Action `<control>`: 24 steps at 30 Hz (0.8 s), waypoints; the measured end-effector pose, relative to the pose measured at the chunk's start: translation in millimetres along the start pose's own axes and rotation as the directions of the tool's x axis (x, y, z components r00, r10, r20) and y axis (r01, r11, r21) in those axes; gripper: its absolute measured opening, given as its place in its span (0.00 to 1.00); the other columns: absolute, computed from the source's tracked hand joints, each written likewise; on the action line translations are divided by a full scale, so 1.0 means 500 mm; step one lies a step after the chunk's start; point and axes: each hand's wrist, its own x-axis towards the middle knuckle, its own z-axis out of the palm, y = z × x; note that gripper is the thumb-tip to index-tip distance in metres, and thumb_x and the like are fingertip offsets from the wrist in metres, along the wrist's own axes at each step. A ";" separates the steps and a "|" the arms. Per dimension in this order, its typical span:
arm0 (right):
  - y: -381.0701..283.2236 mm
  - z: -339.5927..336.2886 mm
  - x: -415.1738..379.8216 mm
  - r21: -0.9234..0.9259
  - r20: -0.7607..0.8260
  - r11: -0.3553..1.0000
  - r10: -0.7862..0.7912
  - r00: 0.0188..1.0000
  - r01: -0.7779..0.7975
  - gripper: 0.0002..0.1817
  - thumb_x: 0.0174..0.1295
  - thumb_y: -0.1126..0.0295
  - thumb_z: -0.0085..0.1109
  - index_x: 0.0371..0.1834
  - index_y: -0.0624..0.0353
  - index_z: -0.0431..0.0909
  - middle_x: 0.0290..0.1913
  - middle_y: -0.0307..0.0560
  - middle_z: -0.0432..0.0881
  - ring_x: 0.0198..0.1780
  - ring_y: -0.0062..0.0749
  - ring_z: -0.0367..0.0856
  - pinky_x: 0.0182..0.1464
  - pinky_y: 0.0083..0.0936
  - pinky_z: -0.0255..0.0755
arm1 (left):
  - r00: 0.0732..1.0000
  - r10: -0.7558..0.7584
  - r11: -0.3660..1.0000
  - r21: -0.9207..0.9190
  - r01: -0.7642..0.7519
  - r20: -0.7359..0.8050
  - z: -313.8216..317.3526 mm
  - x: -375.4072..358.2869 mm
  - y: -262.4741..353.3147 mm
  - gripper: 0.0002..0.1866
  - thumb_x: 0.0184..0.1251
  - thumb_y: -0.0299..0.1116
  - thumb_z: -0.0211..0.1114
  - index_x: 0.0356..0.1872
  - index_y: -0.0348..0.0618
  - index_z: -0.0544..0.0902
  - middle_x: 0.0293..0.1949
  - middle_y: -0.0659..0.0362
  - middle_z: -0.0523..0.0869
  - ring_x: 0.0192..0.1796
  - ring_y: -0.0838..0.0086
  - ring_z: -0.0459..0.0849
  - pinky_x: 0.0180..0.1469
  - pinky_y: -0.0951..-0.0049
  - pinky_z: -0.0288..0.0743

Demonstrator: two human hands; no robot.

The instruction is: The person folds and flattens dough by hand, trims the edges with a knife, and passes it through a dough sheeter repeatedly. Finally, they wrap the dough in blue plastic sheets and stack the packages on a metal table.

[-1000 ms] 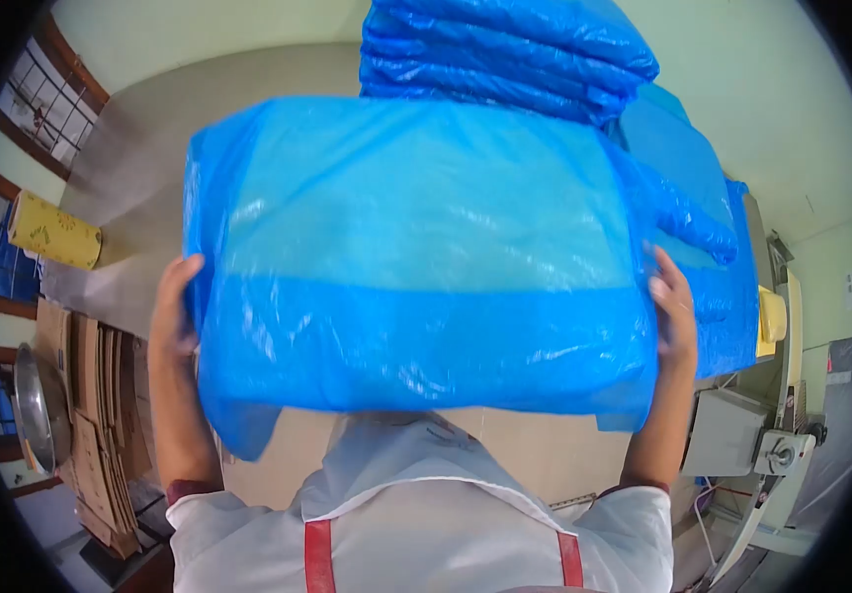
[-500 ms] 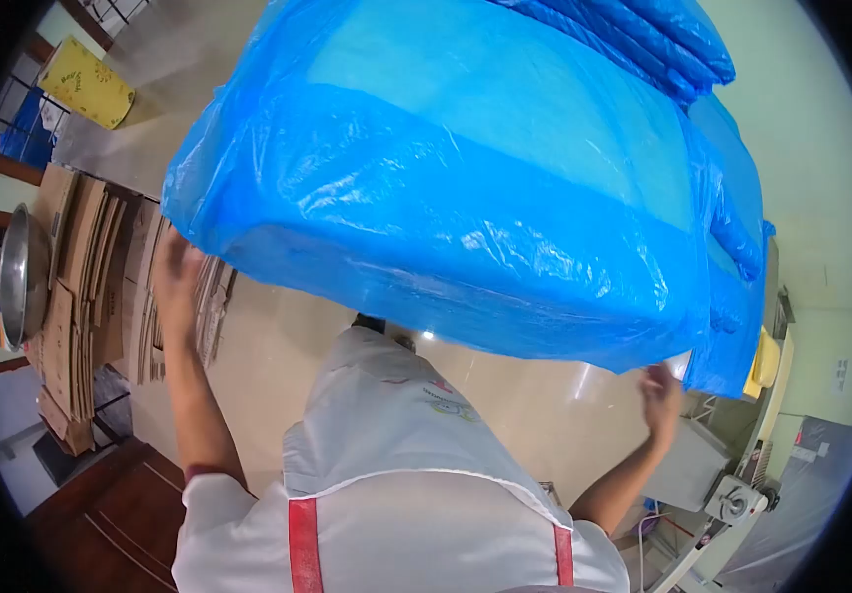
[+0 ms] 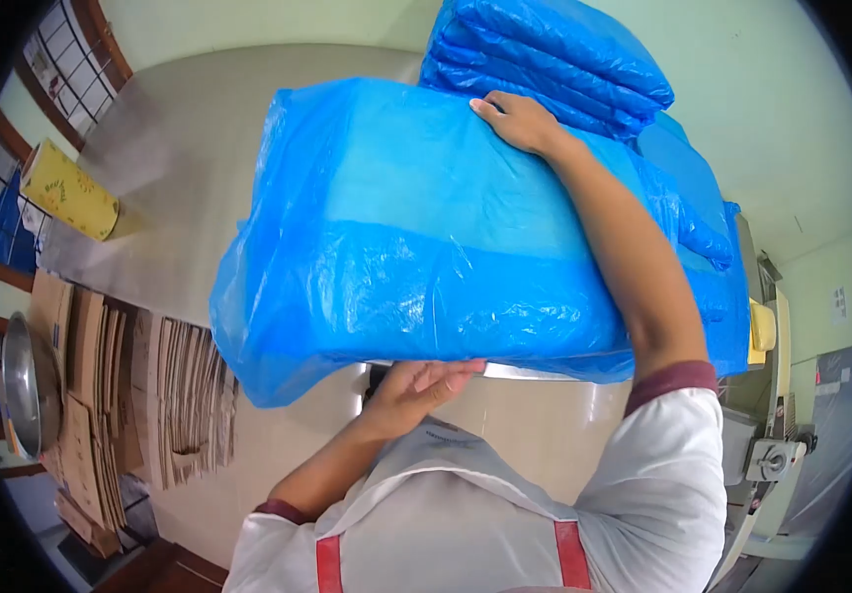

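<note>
A large block-shaped bundle wrapped in shiny blue plastic film [image 3: 416, 237] lies on the steel table [image 3: 218, 128] in front of me, with loose film at its left end. My right hand [image 3: 520, 121] rests on top near the far edge, its arm stretched across the bundle. Its fingers look laid out on the film, the tips partly hidden. At the near lower edge, my left hand [image 3: 411, 395] is palm up with fingers extended beside the table's front edge. It seems to touch the film's underside but grips nothing visible.
Folded blue plastic packs [image 3: 554, 59] are stacked behind the bundle, against the wall. A yellow printed roll [image 3: 70, 193] stands at the table's left. Flattened cardboard [image 3: 189, 395] and a metal bowl [image 3: 31, 385] are lower left. A machine [image 3: 772, 460] stands at right.
The bundle has settled lower and farther back. My right hand has moved from its near right corner onto the top, and my left hand from the left end to the near edge's middle.
</note>
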 end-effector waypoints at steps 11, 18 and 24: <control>-0.069 -0.001 -0.172 -0.010 -0.113 0.998 -0.056 0.992 0.056 0.35 0.64 0.42 0.48 0.63 0.59 0.72 0.60 0.63 0.75 0.63 0.56 0.72 0.66 0.44 0.63 | 0.961 0.163 0.967 -0.158 -0.201 -0.224 0.039 -0.091 -0.101 0.37 0.59 0.31 0.71 0.69 0.48 0.63 0.63 0.60 0.72 0.66 0.66 0.69 0.69 0.61 0.61; -0.110 -0.072 -0.581 0.234 -0.474 0.862 -0.303 0.827 0.450 0.25 0.62 0.62 0.61 0.60 0.62 0.72 0.55 0.59 0.78 0.59 0.49 0.77 0.60 0.39 0.69 | 0.947 0.175 0.938 -0.247 -0.244 -0.270 0.035 -0.099 -0.131 0.39 0.60 0.37 0.71 0.71 0.53 0.60 0.69 0.57 0.66 0.71 0.59 0.65 0.70 0.47 0.60; -0.054 0.163 -0.848 0.933 0.354 0.034 -0.259 0.899 -0.358 0.24 0.60 0.55 0.65 0.55 0.58 0.76 0.57 0.48 0.79 0.57 0.40 0.78 0.59 0.42 0.70 | 0.949 0.181 0.893 -0.360 -0.268 -0.258 0.054 -0.128 -0.134 0.38 0.63 0.43 0.68 0.71 0.53 0.60 0.70 0.57 0.65 0.72 0.59 0.62 0.71 0.49 0.58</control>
